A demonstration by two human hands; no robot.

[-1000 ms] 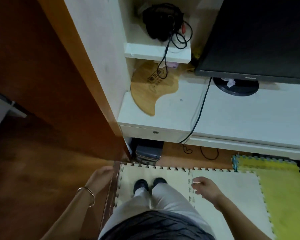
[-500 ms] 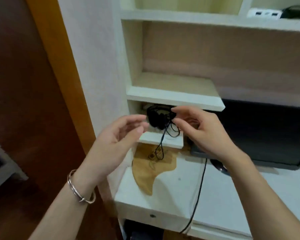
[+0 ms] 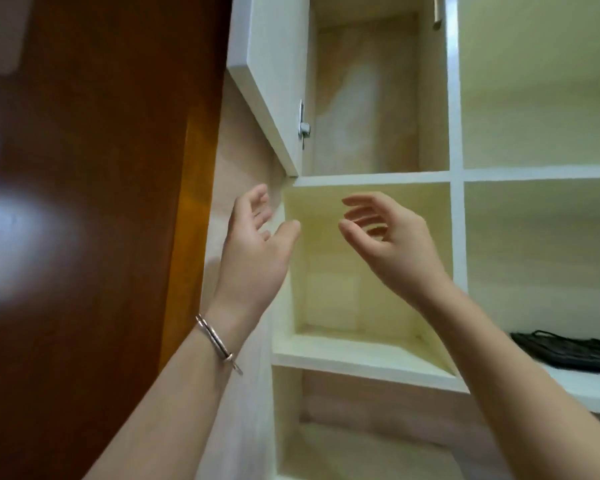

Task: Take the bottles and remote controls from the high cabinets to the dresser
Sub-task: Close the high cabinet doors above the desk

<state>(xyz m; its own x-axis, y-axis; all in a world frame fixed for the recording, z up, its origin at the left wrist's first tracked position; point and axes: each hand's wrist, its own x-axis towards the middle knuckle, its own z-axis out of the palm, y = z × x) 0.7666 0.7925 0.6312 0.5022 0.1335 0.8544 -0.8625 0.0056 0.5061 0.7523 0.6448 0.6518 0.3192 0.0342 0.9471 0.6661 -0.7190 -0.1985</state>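
I look up at a white wall unit. My left hand [image 3: 253, 244] and my right hand [image 3: 388, 244] are both raised in front of an open cubby [image 3: 361, 355], fingers spread, holding nothing. Above the cubby a high cabinet [image 3: 364, 98] stands with its white door [image 3: 271, 74] swung open to the left. I see no object inside it from this angle. No bottle or remote control shows anywhere in the head view. A silver bracelet [image 3: 219, 344] circles my left wrist.
A dark brown wooden door [image 3: 84, 202] fills the left side. Right of the cubby are more open shelves [image 3: 541, 174], and a black bundle of cables [image 3: 568, 351] lies on the lower right one. Another shelf opening [image 3: 368, 438] sits below the cubby.
My view has tilted from the floor and desk up to the high shelves. Both hands rose from my sides, past the headphones' shelf, to the open cubby under the cabinet.
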